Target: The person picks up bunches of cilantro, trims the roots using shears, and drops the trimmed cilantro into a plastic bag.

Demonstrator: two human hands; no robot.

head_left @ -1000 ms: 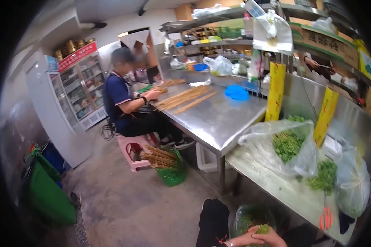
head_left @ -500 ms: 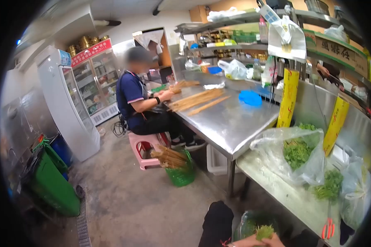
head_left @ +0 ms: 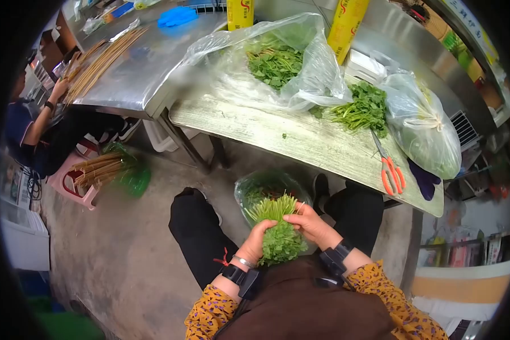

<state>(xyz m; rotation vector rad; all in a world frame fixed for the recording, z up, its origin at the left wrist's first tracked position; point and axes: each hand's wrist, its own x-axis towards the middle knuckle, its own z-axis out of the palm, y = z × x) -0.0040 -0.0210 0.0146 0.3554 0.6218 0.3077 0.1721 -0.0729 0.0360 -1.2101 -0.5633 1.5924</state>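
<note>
Between my knees, a bunch of leafy green herbs (head_left: 280, 235) is held with its cut stems pointing away and its leaves toward me. My left hand (head_left: 254, 242) is wrapped round the bunch's left side, a silver bangle on the wrist. From the right, my right hand (head_left: 311, 224) grips the same bunch near the stems, its thumb across them. Just beyond the hands, a clear plastic bag (head_left: 246, 190) stands on the floor with greens in it, partly hidden by the bunch.
A pale board (head_left: 232, 122) carries an open bag of herbs (head_left: 275, 65), a loose herb pile (head_left: 365, 107), orange-handled scissors (head_left: 392, 175) and a tied bag (head_left: 425, 124). At the left, a seated co-worker (head_left: 31, 127) handles brown sticks (head_left: 105, 62) on a steel table (head_left: 136, 68).
The view has swung down and to the right. Both hands and the herb bunch, at the bottom edge before, now show fully near the middle; the co-worker appears farther left.
</note>
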